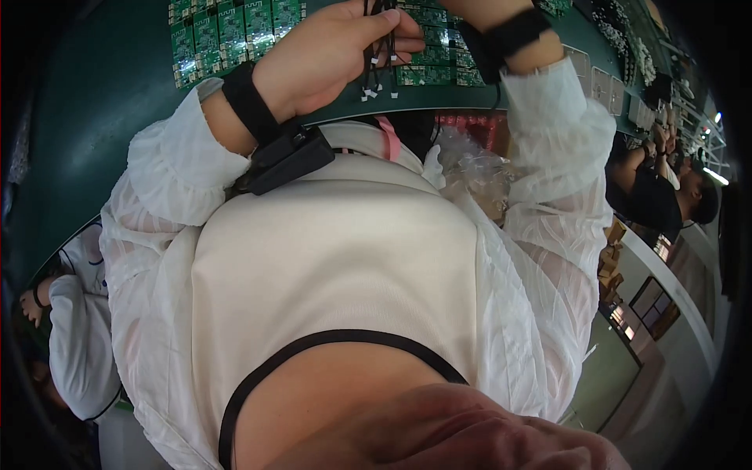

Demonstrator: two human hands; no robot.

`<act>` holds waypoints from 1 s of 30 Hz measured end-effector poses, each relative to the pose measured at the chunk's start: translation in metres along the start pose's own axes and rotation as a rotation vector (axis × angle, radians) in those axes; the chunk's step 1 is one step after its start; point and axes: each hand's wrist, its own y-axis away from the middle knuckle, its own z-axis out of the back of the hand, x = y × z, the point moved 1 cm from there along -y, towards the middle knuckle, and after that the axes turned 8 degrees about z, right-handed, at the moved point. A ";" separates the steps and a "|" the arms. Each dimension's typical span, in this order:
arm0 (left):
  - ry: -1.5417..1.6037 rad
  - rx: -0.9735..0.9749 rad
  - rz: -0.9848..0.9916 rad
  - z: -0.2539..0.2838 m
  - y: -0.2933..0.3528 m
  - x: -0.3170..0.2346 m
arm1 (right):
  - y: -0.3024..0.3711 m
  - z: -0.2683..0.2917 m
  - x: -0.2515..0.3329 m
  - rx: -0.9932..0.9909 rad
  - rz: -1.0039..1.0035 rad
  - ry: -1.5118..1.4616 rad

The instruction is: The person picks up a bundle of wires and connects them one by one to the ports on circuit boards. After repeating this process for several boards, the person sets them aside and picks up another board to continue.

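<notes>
Near the top edge, my left hand (333,51) is closed on a bundle of thin black cables (378,66). Small white connectors dangle from the cable ends. My right hand (487,14) reaches in at the upper right, but the frame's top edge cuts off its fingers. Green circuit boards (235,35) lie in rows left of my left hand. More green circuit boards (439,56) sit behind and right of the cables, below my right hand. Each wrist wears a black strap; a black box (290,160) hangs by the left one.
The dark green table (94,102) spans the top and left. Shallow trays (605,84) stand at the right, near piled small parts. A clear plastic bag (478,168) sits below the table edge. One person (654,192) is at far right; another's white sleeve (78,345) shows at left.
</notes>
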 end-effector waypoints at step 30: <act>0.056 0.210 -0.473 -0.014 0.027 -0.043 | 0.058 0.035 0.017 -0.371 -0.354 -0.285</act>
